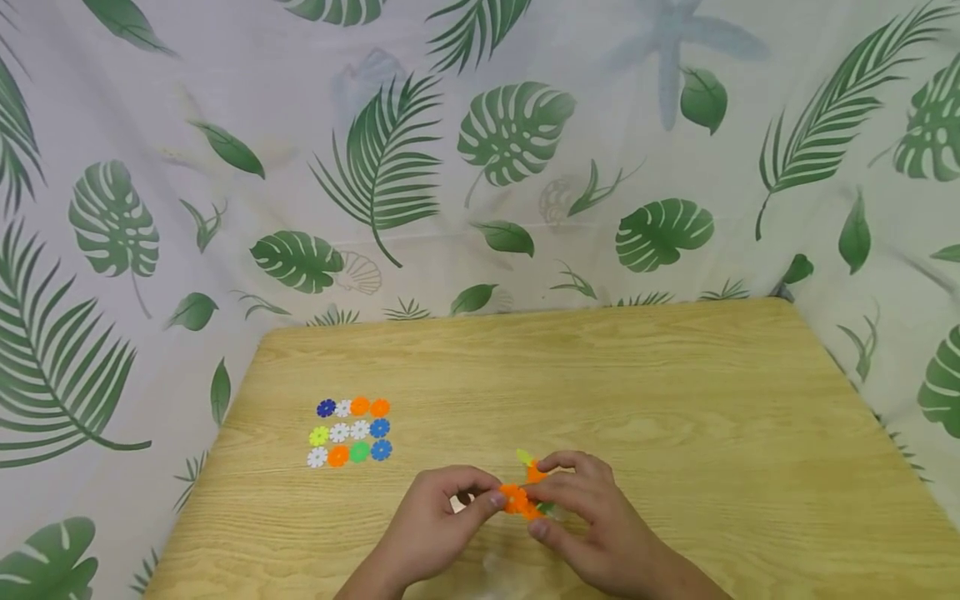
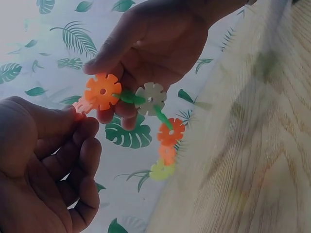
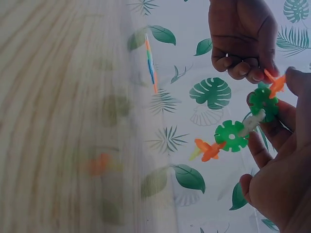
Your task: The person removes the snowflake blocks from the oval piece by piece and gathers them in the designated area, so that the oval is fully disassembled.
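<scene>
Both hands work on a chain of slotted plastic flower discs held just above the table. My left hand [image 1: 442, 518] pinches the orange disc [image 1: 514, 498] at one end between thumb and index finger. At the neighbouring orange disc [image 2: 103, 91], my right hand [image 1: 603, 521] grips the chain with thumb and fingers. Beyond it the chain runs through a green disc [image 3: 264, 104], a white disc [image 2: 151, 99] and another green disc [image 3: 232, 136]. Orange discs [image 2: 172, 131] and a yellow disc [image 2: 162, 170] form the far end, which hangs free in the left wrist view.
Loose flower discs [image 1: 360, 452] in dark blue, blue, white, orange, yellow and green lie flat in three rows on the left of the wooden table [image 1: 600, 383]. A leaf-patterned cloth [image 1: 517, 275] hangs behind the table and along both sides.
</scene>
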Available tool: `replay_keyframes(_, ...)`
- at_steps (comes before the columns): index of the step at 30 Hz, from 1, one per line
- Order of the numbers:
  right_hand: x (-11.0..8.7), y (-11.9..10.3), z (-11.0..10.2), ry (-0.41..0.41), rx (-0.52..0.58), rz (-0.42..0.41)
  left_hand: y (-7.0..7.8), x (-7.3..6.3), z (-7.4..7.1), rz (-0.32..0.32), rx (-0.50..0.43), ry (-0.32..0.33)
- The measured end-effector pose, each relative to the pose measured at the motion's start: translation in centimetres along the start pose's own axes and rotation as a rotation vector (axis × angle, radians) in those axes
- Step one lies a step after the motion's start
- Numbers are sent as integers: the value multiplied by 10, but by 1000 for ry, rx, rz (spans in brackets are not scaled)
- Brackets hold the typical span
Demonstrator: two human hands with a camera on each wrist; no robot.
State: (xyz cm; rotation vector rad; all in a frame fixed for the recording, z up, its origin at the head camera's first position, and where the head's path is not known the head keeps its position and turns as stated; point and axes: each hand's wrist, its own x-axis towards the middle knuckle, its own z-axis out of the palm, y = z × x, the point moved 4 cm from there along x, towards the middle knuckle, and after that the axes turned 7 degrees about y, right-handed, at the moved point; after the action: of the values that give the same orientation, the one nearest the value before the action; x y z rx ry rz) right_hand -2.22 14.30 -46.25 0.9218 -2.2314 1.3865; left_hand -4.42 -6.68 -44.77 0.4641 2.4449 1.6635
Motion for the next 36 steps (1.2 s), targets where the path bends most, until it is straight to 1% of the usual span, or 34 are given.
replay_keyframes(4,0,0,1,-22,19,11,1,0,-2,19,17,8)
replay_keyframes(7,-1,0,2,-34,14,22,1,-1,-2,27,20,11)
replay_keyframes(15,0,-3,2,-7,3,-19,1,-3,-2,44,27,25)
replay_keyframes(19,0,-3,2,-2,-3,-19,1,-5,-1,72,18,50)
replay_keyframes(24,0,-3,3,-18,-1,-8,0,-6,0,141,-12,90)
replay_keyframes(29,3,-4,3,-13,5,-18,2,-7,-1,206,21,137)
replay_keyframes(32,4,-5,3,-4,8,-26,3,-8,-1,220,40,154)
replay_keyframes(36,4,-5,2,10,-9,-50,4,-8,-1,206,47,172)
